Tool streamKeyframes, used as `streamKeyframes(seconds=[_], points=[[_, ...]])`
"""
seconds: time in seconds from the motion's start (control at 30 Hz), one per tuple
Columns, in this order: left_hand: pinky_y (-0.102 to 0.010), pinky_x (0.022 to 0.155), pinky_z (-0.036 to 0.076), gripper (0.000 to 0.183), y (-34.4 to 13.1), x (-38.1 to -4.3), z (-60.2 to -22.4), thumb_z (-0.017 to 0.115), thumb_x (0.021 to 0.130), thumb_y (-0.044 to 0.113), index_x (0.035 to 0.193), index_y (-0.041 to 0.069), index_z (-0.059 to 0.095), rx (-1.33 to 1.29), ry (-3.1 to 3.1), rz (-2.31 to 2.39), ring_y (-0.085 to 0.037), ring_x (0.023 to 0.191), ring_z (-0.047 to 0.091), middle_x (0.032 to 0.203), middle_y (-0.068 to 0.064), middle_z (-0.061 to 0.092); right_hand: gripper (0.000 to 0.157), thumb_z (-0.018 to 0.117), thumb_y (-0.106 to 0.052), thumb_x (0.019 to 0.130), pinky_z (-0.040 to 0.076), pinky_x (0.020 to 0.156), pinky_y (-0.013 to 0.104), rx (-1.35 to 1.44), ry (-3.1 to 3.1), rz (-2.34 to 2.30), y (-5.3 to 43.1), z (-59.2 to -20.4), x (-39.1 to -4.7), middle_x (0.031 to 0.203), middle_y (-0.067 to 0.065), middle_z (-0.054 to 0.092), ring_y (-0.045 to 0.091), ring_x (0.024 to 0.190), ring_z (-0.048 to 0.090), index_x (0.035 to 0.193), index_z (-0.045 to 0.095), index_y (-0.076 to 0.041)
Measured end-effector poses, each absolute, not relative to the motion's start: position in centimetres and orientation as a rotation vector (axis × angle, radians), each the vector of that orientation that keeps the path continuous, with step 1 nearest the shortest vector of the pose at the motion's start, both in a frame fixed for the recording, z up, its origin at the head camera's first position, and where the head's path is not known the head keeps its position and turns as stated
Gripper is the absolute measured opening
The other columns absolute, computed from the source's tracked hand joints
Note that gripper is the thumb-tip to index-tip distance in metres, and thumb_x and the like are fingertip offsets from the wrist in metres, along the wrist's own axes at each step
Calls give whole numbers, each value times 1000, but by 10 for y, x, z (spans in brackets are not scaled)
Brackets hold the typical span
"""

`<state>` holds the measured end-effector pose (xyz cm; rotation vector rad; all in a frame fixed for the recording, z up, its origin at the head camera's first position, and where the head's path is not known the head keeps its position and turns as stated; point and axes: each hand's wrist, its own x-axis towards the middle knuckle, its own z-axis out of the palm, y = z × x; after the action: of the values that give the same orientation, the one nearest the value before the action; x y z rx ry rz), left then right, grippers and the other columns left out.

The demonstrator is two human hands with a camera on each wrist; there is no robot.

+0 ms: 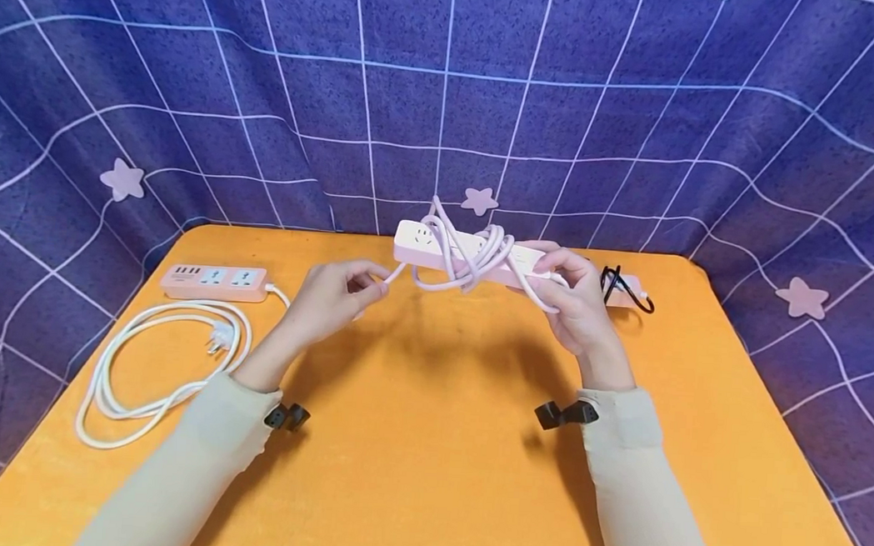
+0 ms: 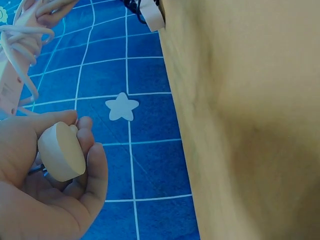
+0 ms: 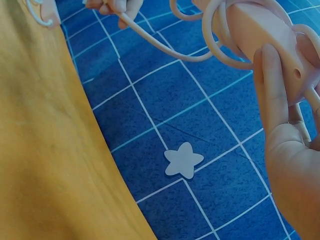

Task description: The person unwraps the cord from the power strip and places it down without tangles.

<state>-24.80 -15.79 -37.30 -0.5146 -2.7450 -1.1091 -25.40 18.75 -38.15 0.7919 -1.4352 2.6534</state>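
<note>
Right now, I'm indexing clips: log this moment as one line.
left hand: holds plug | right hand: grips power strip above table | cord: wound round power strip

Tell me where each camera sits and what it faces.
Head: on the head, forward-down at the white-and-pink plastic power strip wrapped in pale cord; left hand, right hand, pale cloth sleeves show.
Left wrist: on that wrist, facing the left hand holding a pale, rounded plastic plug; right hand at top.
Right wrist: on that wrist, facing the right hand gripping the strip; left hand at top.
Both wrist views share the strip and blue gridded cloth.
</note>
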Motion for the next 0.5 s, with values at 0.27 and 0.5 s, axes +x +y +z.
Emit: streamKeyframes(seconds=[0.27, 0.5], points=[[-36, 74, 52, 17, -159, -253, -365, 76, 100, 23, 115, 16, 80, -503, -2742, -1063, -18, 79, 69, 88, -1, 78, 37, 53, 23, 86, 64, 86, 36, 794, -1434, 2657, 187, -380, -253, 125, 12, 68, 24, 107, 69, 90, 76, -7], [-35, 73, 53, 19, -159, -258, -361, 76, 100, 23, 115, 14, 80, -511, -2713, -1022, -18, 79, 70, 86, 0, 76, 37, 55, 22, 84, 64, 85, 36, 783, -1450, 2648, 188, -381, -253, 124, 12, 68, 23, 107, 69, 90, 76, -7]])
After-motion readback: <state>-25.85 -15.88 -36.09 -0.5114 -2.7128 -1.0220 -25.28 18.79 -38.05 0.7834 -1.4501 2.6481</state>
